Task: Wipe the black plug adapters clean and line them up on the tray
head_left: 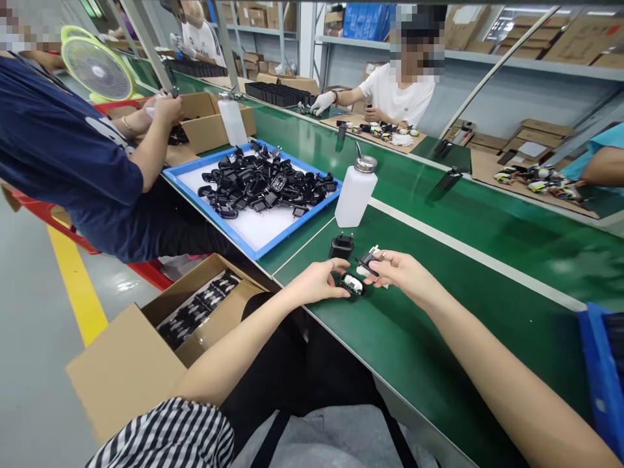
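My left hand (322, 282) curls around a small black charger housing (351, 285), whose open end shows a white and green inside. Close beside it, my right hand (397, 270) pinches a black plug cover (369, 261) with metal pins. A whitish bit shows under the right fingers; what it is I cannot make out. Just behind my hands a black two-pin plug adapter (342, 246) stands upright on the green bench (468, 338). A white dispenser bottle (355, 195) with a metal top stands beyond it.
A blue-rimmed tray (263, 250) of black plug parts lies at the left. An open cardboard box (131, 364) stands below the bench edge. A blue crate (597, 383) is at the right. A person in navy (88, 156) sits at the left; others work across the bench.
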The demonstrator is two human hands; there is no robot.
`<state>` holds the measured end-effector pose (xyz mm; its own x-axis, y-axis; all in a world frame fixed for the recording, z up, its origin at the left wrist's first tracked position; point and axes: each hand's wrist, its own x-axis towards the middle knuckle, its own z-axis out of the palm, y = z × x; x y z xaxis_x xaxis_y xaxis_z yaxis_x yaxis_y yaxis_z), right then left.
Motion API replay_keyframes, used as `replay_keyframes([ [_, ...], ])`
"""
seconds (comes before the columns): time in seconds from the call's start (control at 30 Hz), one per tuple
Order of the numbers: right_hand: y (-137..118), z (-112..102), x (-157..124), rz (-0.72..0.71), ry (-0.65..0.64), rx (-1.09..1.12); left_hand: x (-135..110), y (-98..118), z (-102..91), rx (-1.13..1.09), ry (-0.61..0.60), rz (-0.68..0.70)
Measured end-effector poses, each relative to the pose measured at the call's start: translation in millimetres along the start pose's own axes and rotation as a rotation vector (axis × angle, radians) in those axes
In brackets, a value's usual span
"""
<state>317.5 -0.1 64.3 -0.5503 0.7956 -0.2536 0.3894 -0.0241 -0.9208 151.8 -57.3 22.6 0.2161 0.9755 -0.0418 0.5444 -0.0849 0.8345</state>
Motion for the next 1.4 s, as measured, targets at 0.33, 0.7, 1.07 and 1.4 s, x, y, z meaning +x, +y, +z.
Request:
replay_keyframes([
  [0.33,15,12,-13,-0.407,0.145,-0.714,-3,5,27.1,-0.05,0.225,-0.03],
  [0.7,4,7,-13,-0.258,-0.006,-0.874,-5,18,11.4,0.184,0.141,0.058],
  [1.07,-19,9,-4,-0.194,-0.138,-1.178,32,82,-4.7,0.766,-0.275,-0.183],
  [1.4,-17,3,-5,-0.201,-0.213,-0.986,20,69,-16.8,0.765,-0.359,-0.068],
])
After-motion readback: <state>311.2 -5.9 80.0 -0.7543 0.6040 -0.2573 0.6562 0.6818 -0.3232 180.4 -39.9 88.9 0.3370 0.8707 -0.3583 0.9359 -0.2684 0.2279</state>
